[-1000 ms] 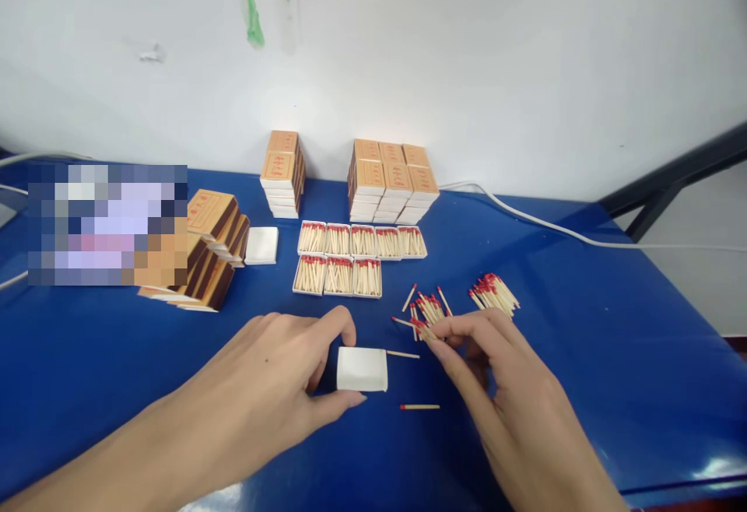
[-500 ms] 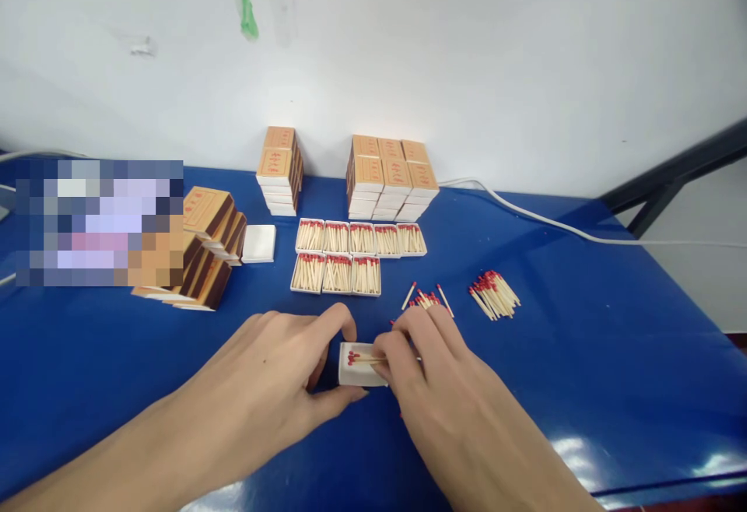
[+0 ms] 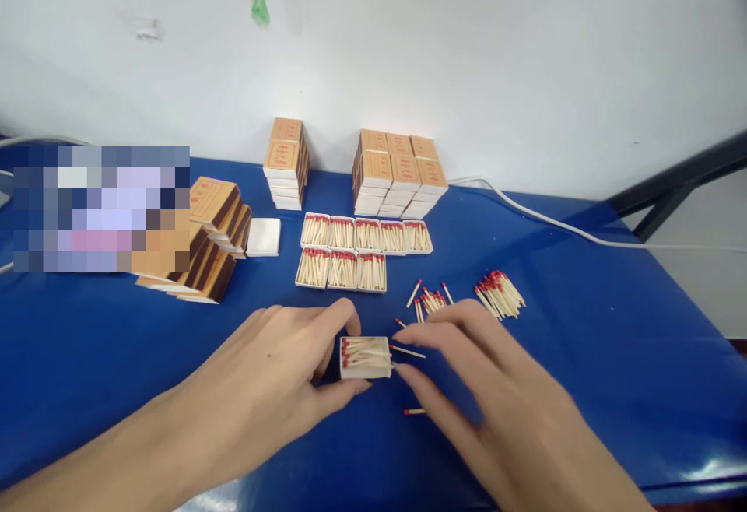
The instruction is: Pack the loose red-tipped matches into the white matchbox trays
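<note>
A white matchbox tray point(image 3: 362, 372) lies front and centre, with several red-tipped matches point(image 3: 366, 351) lying lengthwise in it, heads to the left. My left hand point(image 3: 297, 368) grips the tray from its left side, index finger at the far edge and thumb along the near one. At the tray's right end my right hand point(image 3: 484, 387) is open, thumb and index finger apart with nothing visible between them. A loose match point(image 3: 408, 352) lies beside that end, and another point(image 3: 414, 412) lies nearer me, partly behind the right thumb.
Filled match trays point(image 3: 341, 269) stand in two rows beyond my hands. Stacked matchboxes point(image 3: 391, 173) line the wall, and more matchboxes point(image 3: 215, 216) sit left by a white tray point(image 3: 264, 237). Match piles point(image 3: 500, 294) lie right. A white cable point(image 3: 542, 220) crosses the back of the blue table point(image 3: 612, 356).
My right hand has let go of matches in the tray, spread its fingers and drawn back to the right. More matches now show in the tray. My left hand keeps its grip.
</note>
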Available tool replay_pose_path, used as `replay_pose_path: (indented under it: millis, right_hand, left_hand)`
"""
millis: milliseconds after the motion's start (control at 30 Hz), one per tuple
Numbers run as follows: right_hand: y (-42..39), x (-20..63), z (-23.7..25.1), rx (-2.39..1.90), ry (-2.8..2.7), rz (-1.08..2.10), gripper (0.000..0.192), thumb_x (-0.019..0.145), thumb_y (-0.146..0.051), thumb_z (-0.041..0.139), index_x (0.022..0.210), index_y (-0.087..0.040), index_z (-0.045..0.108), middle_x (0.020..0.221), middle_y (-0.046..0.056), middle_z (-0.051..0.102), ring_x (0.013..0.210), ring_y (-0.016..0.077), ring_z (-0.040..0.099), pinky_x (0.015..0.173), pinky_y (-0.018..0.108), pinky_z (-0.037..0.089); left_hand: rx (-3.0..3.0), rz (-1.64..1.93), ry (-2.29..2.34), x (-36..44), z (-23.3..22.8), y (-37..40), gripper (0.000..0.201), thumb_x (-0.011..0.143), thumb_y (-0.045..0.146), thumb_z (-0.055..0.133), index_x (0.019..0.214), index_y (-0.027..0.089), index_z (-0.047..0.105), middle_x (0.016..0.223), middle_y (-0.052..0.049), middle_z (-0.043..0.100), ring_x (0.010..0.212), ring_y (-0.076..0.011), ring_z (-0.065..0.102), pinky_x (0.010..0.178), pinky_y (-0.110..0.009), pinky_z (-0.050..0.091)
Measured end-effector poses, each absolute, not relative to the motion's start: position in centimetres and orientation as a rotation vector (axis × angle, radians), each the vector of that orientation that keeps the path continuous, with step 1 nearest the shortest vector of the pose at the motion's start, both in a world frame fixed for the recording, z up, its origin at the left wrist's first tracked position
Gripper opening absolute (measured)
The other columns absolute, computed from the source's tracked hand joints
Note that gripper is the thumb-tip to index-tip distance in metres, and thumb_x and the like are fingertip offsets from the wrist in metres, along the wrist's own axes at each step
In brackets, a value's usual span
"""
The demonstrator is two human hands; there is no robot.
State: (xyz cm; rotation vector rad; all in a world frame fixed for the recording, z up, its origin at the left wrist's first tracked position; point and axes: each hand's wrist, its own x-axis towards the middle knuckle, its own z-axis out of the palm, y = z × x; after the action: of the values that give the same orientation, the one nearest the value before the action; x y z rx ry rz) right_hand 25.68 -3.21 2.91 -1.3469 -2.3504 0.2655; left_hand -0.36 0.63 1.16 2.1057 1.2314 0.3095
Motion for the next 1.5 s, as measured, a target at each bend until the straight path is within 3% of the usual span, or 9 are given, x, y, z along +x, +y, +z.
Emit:
replay_pose_path:
  millis: [200, 300, 567, 667, 733, 833, 1033, 1167, 1500]
  right_hand:
    - [-4.9, 29.4, 2.8, -1.485, -2.259, 0.418, 0.017, 0.119, -0.040, 0.064, 0.131, -0.031, 0.072, 0.104, 0.003, 0.075, 0.079, 0.0168, 0.079, 0.064, 0.022, 0.067]
    - [-5.5, 29.9, 2.2, -1.393, -2.309, 0.532, 0.017, 0.118, -0.040, 0.066, 0.129, -0.030, 0.074, 0.112, 0.005, 0.077, 0.090, 0.0172, 0.084, 0.077, 0.023, 0.071]
    - [-6.0, 30.0, 1.1, -1.431, -2.349, 0.705, 0.023, 0.123, -0.039, 0.055, 0.118, -0.030, 0.076, 0.117, 0.005, 0.074, 0.094, 0.0155, 0.083, 0.082, 0.024, 0.071]
    - [-5.8, 30.0, 0.9, -1.443, -2.352, 0.718, 0.029, 0.124, -0.038, 0.050, 0.114, -0.029, 0.075, 0.115, 0.005, 0.073, 0.088, 0.0149, 0.081, 0.081, 0.025, 0.071]
    - [-5.7, 30.3, 0.9, -1.444, -2.347, 0.711, 0.030, 0.124, -0.036, 0.049, 0.114, -0.029, 0.076, 0.115, 0.005, 0.073, 0.090, 0.0150, 0.081, 0.085, 0.025, 0.071]
    - [-5.6, 30.9, 1.2, -1.444, -2.336, 0.693, 0.029, 0.123, -0.029, 0.050, 0.117, -0.030, 0.078, 0.119, 0.004, 0.076, 0.101, 0.0156, 0.083, 0.092, 0.024, 0.071]
    - [-5.4, 29.9, 2.5, -1.480, -2.237, 0.428, 0.014, 0.118, -0.033, 0.065, 0.113, -0.030, 0.078, 0.117, 0.006, 0.077, 0.098, 0.0205, 0.082, 0.086, 0.028, 0.073]
    - [-4.9, 26.8, 2.2, -1.436, -2.351, 0.406, 0.025, 0.121, -0.023, 0.053, 0.119, -0.024, 0.078, 0.120, 0.011, 0.077, 0.104, 0.0206, 0.080, 0.088, 0.031, 0.071]
    - [-3.7, 25.1, 1.3, -1.386, -2.341, 0.370, 0.020, 0.121, -0.024, 0.056, 0.115, -0.023, 0.074, 0.109, 0.007, 0.071, 0.087, 0.0185, 0.076, 0.078, 0.031, 0.069]
  left_hand:
    - [2.025, 0.703, 1.264, 0.0, 2.2, 0.7, 0.022, 0.101, 0.038, 0.085, 0.118, 0.032, 0.073, 0.069, 0.013, 0.052, 0.050, -0.0080, 0.035, 0.048, -0.022, 0.032]
    - [1.998, 0.668, 1.221, 0.3, 2.1, 0.5, 0.022, 0.101, 0.035, 0.086, 0.119, 0.033, 0.074, 0.075, 0.012, 0.059, 0.052, -0.0080, 0.034, 0.049, -0.022, 0.030]
    - [1.924, 0.558, 1.118, 0.6, 0.8, 0.3, 0.023, 0.103, 0.039, 0.086, 0.122, 0.035, 0.073, 0.092, 0.012, 0.073, 0.057, -0.0081, 0.038, 0.053, -0.025, 0.031]
    - [1.973, 0.560, 1.100, 1.0, 0.5, -0.1, 0.022, 0.102, 0.033, 0.086, 0.120, 0.034, 0.073, 0.095, 0.012, 0.075, 0.065, -0.0075, 0.054, 0.060, -0.023, 0.039]
    - [2.003, 0.575, 1.100, 1.1, 0.4, -0.3, 0.021, 0.103, 0.031, 0.085, 0.119, 0.035, 0.072, 0.094, 0.012, 0.074, 0.069, -0.0081, 0.058, 0.063, -0.023, 0.041]
    - [2.043, 0.595, 1.134, 1.1, 0.2, -0.2, 0.021, 0.102, 0.030, 0.084, 0.118, 0.035, 0.071, 0.089, 0.013, 0.070, 0.060, -0.0078, 0.047, 0.056, -0.024, 0.035]
    - [2.143, 0.530, 1.173, 0.4, -0.2, 0.4, 0.022, 0.099, 0.030, 0.087, 0.115, 0.031, 0.071, 0.084, 0.012, 0.065, 0.060, -0.0078, 0.053, 0.057, -0.024, 0.038]
    - [2.199, 0.494, 1.178, 0.3, -0.2, 0.3, 0.023, 0.098, 0.034, 0.087, 0.113, 0.030, 0.070, 0.083, 0.011, 0.066, 0.060, -0.0098, 0.056, 0.057, -0.027, 0.037]
    - [2.192, 0.518, 1.157, 0.4, -0.1, 0.3, 0.020, 0.102, 0.034, 0.086, 0.111, 0.030, 0.069, 0.087, 0.010, 0.068, 0.067, -0.0120, 0.064, 0.061, -0.028, 0.041]
